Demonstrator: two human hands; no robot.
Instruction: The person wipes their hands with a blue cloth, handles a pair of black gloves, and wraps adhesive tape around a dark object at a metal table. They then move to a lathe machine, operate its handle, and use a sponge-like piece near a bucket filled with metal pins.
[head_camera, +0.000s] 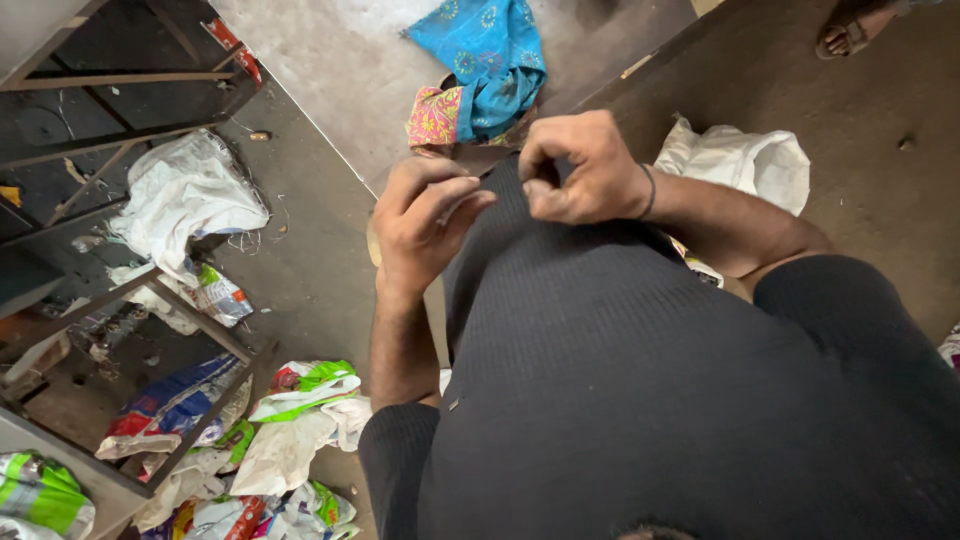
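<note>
I look straight down my own chest at a dark ribbed shirt. My left hand pinches the shirt's fabric near its lower edge, thumb against fingers. My right hand, with a thin dark band at the wrist, is curled shut on the same fabric a little to the right. Something thin and pale shows between the left fingers; I cannot tell what it is. Both hands almost touch each other.
A blue patterned cloth and a pink patterned cloth lie on a pale surface beyond my hands. White sacks and colourful printed bags litter the grey floor. A metal frame stands left. Another person's sandalled foot is at the top right.
</note>
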